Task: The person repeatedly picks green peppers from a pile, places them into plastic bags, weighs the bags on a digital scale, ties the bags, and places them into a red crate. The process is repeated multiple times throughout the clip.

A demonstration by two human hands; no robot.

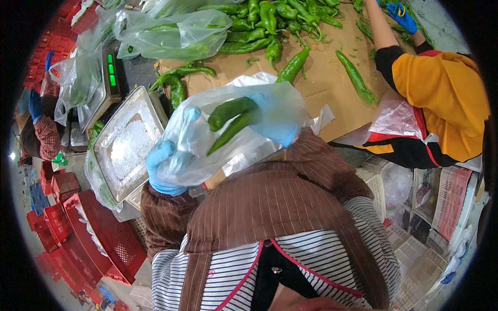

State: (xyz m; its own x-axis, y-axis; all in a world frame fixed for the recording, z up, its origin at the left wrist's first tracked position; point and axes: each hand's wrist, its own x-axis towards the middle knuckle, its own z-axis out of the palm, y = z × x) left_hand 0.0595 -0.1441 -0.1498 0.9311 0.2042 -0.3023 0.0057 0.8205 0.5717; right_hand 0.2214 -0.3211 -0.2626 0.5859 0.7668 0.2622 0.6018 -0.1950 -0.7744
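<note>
Between my gloved hands a clear plastic bag (186,151) is spread out above the table's near edge. My left hand (161,161) grips the bag's left side, its thumb showing through the film. My right hand (270,116), also in a light blue glove, holds two long green peppers (229,114) that point left. Film covers part of this hand, and its fingers are blurred. Just beyond it a single green pepper (293,66) lies on the cardboard (323,112).
A scale with a metal tray (128,144) stands left, near a lit scale display (112,70). Filled bags (171,35) and a pepper pile (280,19) lie at the back. A co-worker's orange sleeve (439,89) is at right. Red crates (105,229) stand lower left.
</note>
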